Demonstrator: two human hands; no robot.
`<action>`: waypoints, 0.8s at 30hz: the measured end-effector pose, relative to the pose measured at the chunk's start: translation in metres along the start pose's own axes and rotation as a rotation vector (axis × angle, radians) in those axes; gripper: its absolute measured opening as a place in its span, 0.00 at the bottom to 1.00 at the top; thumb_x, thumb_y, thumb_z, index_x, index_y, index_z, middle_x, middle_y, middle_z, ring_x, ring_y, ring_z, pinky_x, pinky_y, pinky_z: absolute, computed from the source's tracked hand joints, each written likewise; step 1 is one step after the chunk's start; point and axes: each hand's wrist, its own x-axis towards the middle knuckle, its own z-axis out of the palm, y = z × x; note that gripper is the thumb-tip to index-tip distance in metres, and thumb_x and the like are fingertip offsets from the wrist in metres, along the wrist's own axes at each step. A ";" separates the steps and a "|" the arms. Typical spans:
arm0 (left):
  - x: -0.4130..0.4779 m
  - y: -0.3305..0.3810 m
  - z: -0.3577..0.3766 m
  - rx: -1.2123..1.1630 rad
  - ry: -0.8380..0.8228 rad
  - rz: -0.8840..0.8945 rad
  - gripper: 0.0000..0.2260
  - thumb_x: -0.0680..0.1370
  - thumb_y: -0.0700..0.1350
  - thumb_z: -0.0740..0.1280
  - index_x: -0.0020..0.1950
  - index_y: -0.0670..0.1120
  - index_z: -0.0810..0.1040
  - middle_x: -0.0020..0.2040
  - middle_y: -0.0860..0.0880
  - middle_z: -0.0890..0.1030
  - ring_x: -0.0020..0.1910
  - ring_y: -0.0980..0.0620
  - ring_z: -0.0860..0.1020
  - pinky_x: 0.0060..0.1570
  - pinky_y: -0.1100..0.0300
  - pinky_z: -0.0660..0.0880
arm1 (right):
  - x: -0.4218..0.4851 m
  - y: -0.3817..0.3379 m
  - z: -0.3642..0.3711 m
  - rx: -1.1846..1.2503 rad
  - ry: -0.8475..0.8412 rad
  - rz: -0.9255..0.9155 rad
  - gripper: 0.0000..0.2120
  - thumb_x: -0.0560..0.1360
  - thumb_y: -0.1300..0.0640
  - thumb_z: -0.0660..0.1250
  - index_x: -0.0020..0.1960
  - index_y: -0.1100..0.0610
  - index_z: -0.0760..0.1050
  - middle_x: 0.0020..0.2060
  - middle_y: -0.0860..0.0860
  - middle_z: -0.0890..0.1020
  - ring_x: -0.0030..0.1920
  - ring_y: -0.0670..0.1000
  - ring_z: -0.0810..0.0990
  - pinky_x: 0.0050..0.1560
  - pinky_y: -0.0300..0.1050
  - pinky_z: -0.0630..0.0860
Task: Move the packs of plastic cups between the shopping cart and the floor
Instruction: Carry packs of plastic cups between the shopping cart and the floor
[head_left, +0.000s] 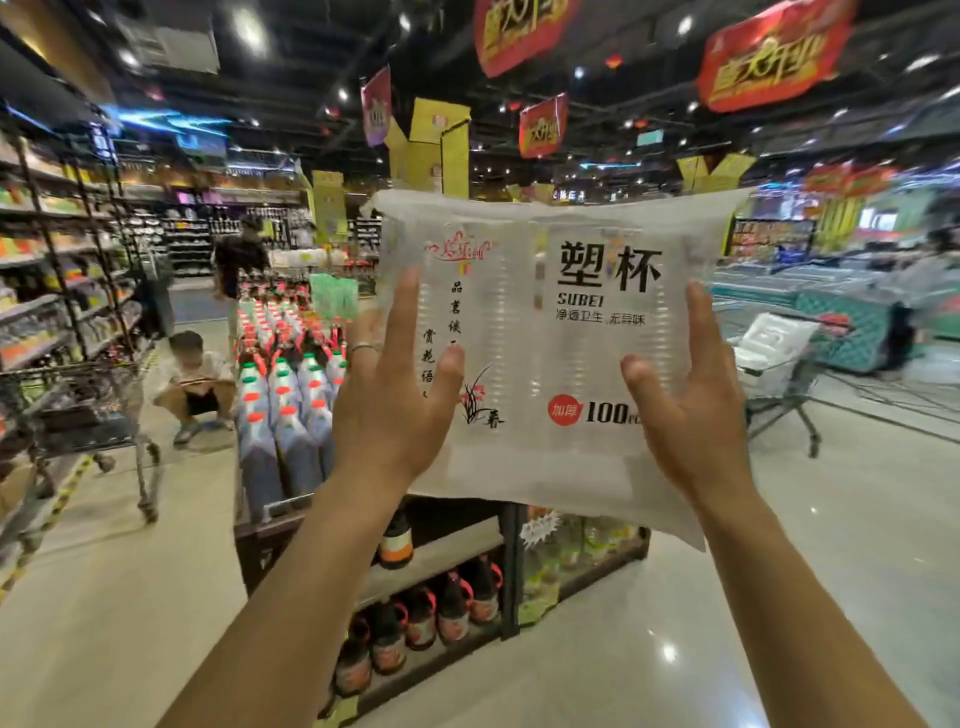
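Shiny pale floor (130, 597) everywhere, and tall stocked shelves (47, 270) run down the left side. Right in front of us is a low display rack (441, 556) with blue jugs (270, 405) on top and dark bottles (452, 608) on the lower shelves. Red banners (769, 57) hang from the ceiling.

We see 2 carts. A shopping cart (779, 410) stands off to the right with white bundles (769, 338) in it, too blurry to say what they are. Another cart (78, 410) sits at the left by the shelves.

The pack of plastic cups (550, 338) isn't in a cart or on the floor. It's up in the air in front of us, above the rack, with its printed side facing us and "100" near the bottom.

Our left hand (389, 405) is on its left edge and our right hand (691, 410) on its right edge. The grip is wide on both, with straight, spread fingers and thumbs lying flat on the front, so the pack is squeezed between the 2 hands. Most of the right hand's fingers are hidden.

There's 1 ring (365, 347) on a left finger.
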 end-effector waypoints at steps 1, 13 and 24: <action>0.003 0.010 0.025 -0.013 -0.017 -0.010 0.30 0.79 0.60 0.57 0.77 0.66 0.45 0.76 0.41 0.60 0.68 0.39 0.69 0.51 0.48 0.72 | 0.009 0.020 -0.010 -0.020 0.006 0.009 0.35 0.78 0.49 0.66 0.79 0.41 0.50 0.73 0.51 0.65 0.64 0.45 0.65 0.58 0.45 0.62; 0.050 0.155 0.281 -0.167 -0.106 0.085 0.32 0.75 0.64 0.52 0.78 0.63 0.48 0.74 0.42 0.62 0.67 0.41 0.70 0.51 0.48 0.72 | 0.125 0.218 -0.141 -0.181 0.119 0.109 0.34 0.78 0.51 0.66 0.78 0.43 0.52 0.72 0.48 0.65 0.57 0.33 0.59 0.58 0.39 0.61; 0.086 0.227 0.444 -0.309 -0.194 0.151 0.30 0.78 0.61 0.55 0.79 0.62 0.49 0.74 0.42 0.63 0.63 0.40 0.72 0.49 0.53 0.67 | 0.190 0.342 -0.195 -0.303 0.204 0.201 0.34 0.79 0.49 0.64 0.78 0.41 0.51 0.73 0.48 0.64 0.67 0.44 0.63 0.59 0.39 0.60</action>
